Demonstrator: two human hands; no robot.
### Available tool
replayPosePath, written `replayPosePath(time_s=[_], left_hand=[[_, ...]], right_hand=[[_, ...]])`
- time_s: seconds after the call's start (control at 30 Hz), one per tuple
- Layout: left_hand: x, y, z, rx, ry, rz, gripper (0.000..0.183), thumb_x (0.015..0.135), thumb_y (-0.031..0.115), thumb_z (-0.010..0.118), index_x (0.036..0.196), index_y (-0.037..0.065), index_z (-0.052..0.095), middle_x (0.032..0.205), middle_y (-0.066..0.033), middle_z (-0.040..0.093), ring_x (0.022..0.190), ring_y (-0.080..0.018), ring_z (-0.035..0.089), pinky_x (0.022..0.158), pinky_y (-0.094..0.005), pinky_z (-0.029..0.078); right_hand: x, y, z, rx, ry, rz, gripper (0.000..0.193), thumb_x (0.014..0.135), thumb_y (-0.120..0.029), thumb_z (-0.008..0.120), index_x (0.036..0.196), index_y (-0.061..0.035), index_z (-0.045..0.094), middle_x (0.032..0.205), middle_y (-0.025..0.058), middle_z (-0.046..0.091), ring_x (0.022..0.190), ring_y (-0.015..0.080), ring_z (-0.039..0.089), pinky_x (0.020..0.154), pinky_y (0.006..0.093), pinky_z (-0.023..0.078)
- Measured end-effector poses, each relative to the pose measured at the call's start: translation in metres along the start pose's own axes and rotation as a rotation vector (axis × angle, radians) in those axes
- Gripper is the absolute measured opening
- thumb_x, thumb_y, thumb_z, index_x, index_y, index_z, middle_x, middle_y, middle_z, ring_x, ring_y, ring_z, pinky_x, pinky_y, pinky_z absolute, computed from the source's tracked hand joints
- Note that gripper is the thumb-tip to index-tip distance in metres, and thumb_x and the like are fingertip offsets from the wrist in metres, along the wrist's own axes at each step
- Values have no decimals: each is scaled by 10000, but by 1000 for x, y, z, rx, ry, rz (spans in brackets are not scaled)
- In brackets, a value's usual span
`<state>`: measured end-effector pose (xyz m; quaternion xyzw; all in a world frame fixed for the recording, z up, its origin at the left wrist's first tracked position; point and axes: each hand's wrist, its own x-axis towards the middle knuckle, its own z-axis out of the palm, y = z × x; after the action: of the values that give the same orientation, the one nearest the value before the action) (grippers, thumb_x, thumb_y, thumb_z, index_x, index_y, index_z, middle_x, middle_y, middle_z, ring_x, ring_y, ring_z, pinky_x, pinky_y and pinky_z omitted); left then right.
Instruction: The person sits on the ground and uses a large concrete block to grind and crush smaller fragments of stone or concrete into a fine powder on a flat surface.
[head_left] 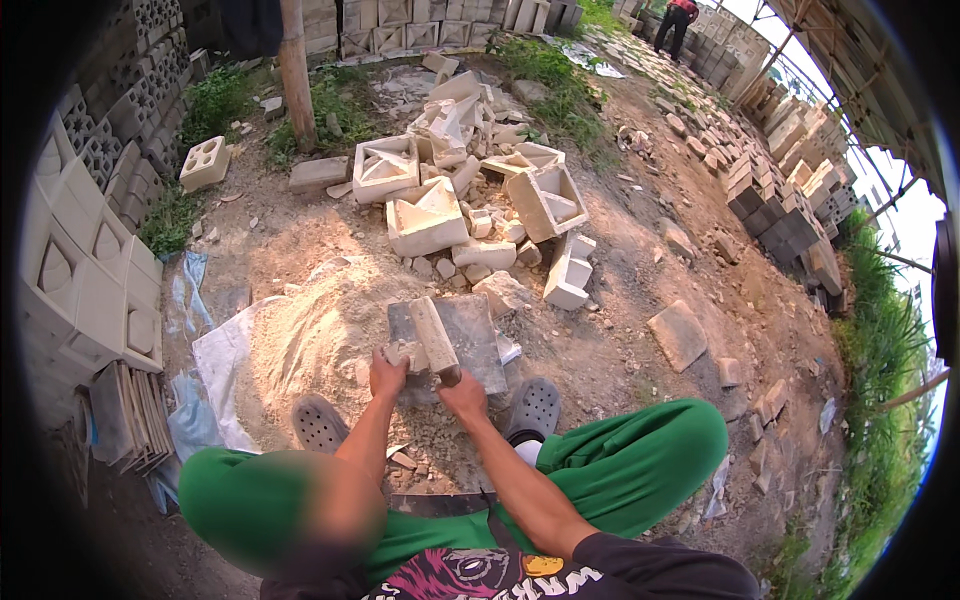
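Note:
My left hand (388, 375) is closed on a small pale chunk of broken block (404, 352) above the left part of a flat grey slab (478, 325). In my right hand (463, 394) is a thick, pale bar-shaped tool (431, 333) with a dark lower end; it leans up and to the left over the slab. Its exact kind cannot be made out. The chunk and the tool are close together, and whether they touch is unclear. To the left of the slab lies a heap of sandy crushed powder (315, 330), partly on a white sheet (222, 362).
Broken cream blocks (428, 215) are piled beyond the slab. Stacked decorative blocks (90, 260) line the left side; a wooden post (297, 75) stands behind. Grey shoes (535, 408) flank the slab. A flat stone (677, 335) lies right. Another person (677, 25) stands far off.

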<state>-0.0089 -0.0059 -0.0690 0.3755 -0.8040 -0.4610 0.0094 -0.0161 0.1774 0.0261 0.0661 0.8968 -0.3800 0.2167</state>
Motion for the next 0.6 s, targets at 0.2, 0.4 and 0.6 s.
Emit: replayPosePath(time_s=[0.2, 0.4, 0.6], left_hand=[[2, 0, 0, -19, -12, 5, 769, 772, 343, 781, 1398, 51, 444, 1241, -233, 635, 1137, -389, 625, 948, -456, 494], [-10, 21, -1, 1, -17, -19, 772, 767, 361, 789, 1368, 29, 436, 1222, -236, 640, 1125, -399, 626, 941, -465, 493], [-19, 19, -9, 98, 46, -133, 766, 767, 423, 784, 1331, 39, 437, 1273, -232, 580, 1144, -437, 589, 939, -501, 485]], right_hand=[[9, -20, -2, 200, 218, -328, 452, 726, -367, 755, 1022, -44, 639, 841, 241, 684, 886, 450, 660, 746, 504, 522], [9, 32, 27, 1, 86, -58, 497, 717, -366, 785, 1085, -58, 657, 988, 223, 702, 984, 402, 666, 827, 467, 529], [16, 25, 19, 112, -60, 12, 576, 709, -396, 809, 1146, -48, 667, 1036, 165, 723, 984, 338, 687, 850, 433, 534]])
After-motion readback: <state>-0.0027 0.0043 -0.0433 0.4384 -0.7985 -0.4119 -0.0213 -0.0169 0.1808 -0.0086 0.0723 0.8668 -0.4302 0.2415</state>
